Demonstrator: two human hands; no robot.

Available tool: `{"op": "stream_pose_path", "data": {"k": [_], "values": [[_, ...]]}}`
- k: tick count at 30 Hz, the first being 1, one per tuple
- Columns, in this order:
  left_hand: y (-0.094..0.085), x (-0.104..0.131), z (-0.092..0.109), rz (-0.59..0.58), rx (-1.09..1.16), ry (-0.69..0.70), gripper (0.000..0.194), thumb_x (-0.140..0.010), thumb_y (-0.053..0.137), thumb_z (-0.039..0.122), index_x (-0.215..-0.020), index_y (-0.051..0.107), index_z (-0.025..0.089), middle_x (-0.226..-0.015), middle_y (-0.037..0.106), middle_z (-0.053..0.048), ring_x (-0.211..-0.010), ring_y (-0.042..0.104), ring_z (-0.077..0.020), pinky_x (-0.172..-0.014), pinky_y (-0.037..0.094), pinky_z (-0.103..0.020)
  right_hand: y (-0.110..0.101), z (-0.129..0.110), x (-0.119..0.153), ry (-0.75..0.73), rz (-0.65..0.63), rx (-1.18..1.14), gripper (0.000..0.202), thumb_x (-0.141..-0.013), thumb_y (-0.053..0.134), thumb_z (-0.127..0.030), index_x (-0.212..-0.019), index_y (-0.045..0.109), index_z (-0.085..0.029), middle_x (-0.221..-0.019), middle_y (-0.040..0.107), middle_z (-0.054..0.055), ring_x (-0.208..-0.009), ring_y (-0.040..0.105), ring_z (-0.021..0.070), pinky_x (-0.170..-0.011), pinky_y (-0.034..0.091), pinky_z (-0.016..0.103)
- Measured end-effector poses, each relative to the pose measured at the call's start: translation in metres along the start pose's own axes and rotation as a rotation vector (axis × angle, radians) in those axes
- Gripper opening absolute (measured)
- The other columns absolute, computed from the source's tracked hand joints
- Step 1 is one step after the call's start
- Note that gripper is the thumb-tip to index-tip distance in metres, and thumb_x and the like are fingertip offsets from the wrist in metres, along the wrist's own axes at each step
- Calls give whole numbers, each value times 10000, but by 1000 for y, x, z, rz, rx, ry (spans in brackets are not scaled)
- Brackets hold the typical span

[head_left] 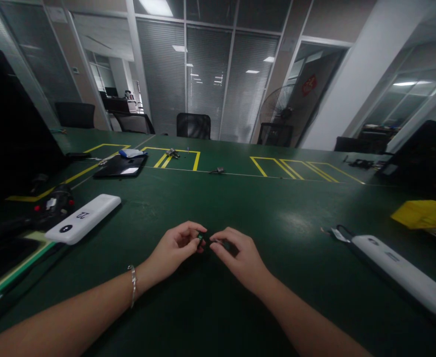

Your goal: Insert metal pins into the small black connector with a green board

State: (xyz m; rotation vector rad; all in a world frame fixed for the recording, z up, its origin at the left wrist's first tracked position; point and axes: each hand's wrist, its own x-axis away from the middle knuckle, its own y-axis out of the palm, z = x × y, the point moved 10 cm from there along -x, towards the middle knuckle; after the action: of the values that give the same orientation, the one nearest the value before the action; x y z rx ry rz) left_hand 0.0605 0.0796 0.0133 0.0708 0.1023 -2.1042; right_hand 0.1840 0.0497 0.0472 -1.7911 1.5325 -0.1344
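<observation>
Just above the green tabletop point(199, 198), my left hand point(177, 245) pinches a small dark piece with a bit of green point(200, 239) between thumb and fingers. Its exact kind is too small to tell. A narrow gap to the right of it, my right hand point(240, 253) has its thumb and fingers drawn together. Something small and dark may sit between those fingertips, but I cannot make it out. The two hands face each other, with fingertips close and apart.
A white block marked 22 point(86, 218) lies left, another white block point(400, 270) right. Farther back are a black tablet point(121, 166), small metal parts point(172, 153), a small dark part point(217, 170) and yellow tape outlines point(197, 161). A yellow object point(422, 214) stands at the right.
</observation>
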Motion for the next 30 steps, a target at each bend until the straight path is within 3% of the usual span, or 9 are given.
{"op": "stream_pose_path", "data": {"k": [5, 13, 18, 23, 30], "values": [[2, 2, 1, -10, -18, -23, 239, -862, 567, 219, -1095, 582, 168, -867, 637, -30, -828, 625, -181, -778, 500, -350, 2, 4, -1, 39, -25, 43, 276, -966, 466, -328, -882, 697, -203, -807, 665, 25, -749, 609, 160, -663, 435, 269], [6, 3, -1, -32, -64, -16, 247, -880, 547, 203, -1121, 590, 173, -822, 612, -12, -790, 607, -169, -765, 503, -340, 8, 4, 0, 34, -59, 126, 224, -952, 501, -285, -877, 697, -205, -796, 661, 15, -757, 602, 160, -672, 432, 270], [8, 3, 3, -57, -103, -18, 304, -885, 531, 180, -1181, 595, 207, -1124, 609, -70, -993, 591, -209, -864, 491, -371, 9, 4, 0, 44, -72, 169, 203, -945, 513, -282, -897, 699, -219, -801, 665, 17, -757, 601, 168, -647, 438, 275], [8, 6, 11, -82, -224, 44, 314, -895, 532, 173, -1186, 627, 241, -1189, 572, -65, -1089, 560, -218, -946, 451, -375, 10, 7, 0, 51, -80, 188, 193, -946, 513, -285, -911, 695, -230, -820, 672, 16, -768, 608, 173, -652, 447, 288], [2, 3, 1, -8, -70, -17, 260, -871, 574, 198, -1128, 618, 198, -1116, 632, -65, -1012, 593, -207, -911, 473, -382, 10, 9, 1, 60, -89, 193, 204, -950, 501, -280, -912, 697, -237, -813, 662, 17, -732, 599, 169, -617, 448, 285]]}}
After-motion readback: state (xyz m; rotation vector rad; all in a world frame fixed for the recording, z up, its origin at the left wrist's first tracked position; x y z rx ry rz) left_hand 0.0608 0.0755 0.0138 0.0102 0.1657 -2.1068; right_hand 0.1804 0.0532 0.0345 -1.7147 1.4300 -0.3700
